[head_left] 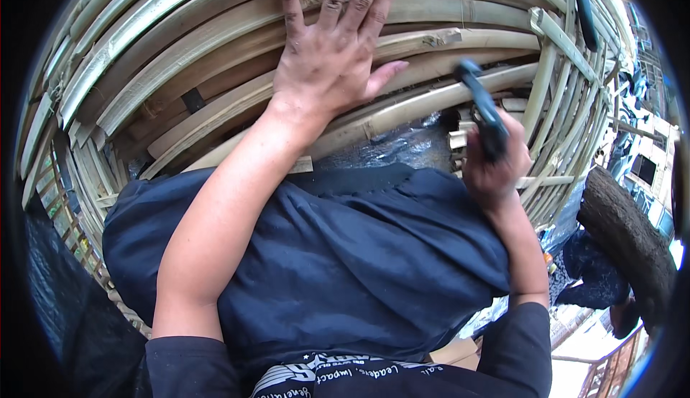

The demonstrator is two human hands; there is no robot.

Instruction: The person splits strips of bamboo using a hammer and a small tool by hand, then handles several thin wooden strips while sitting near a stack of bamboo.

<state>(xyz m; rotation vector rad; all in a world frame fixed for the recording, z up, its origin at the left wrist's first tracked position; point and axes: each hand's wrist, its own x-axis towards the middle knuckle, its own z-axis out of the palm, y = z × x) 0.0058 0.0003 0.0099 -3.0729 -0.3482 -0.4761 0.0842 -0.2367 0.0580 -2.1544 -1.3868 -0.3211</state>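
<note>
My left hand (327, 57) lies flat, fingers spread, on a row of split bamboo strips (208, 75) that curve side by side across the view. Nothing is held in it. My right hand (499, 164) is closed around the dark grip of a short hand tool (489, 114). The tool points up and to the left, its bluish tip over the lower strips. Its outline is smeared by motion, so its exact kind cannot be told. A strip with a rough, broken spot (442, 37) runs between the two hands.
Dark cloth (345, 254) covers my lap, below the strips. Black plastic sheeting (388, 146) shows under the bamboo. Upright bamboo slats (557, 132) stand at the right, with a dark-handled tool (586, 14) hanging there. Beyond are a thick log (625, 233) and another person's clothed legs (593, 269).
</note>
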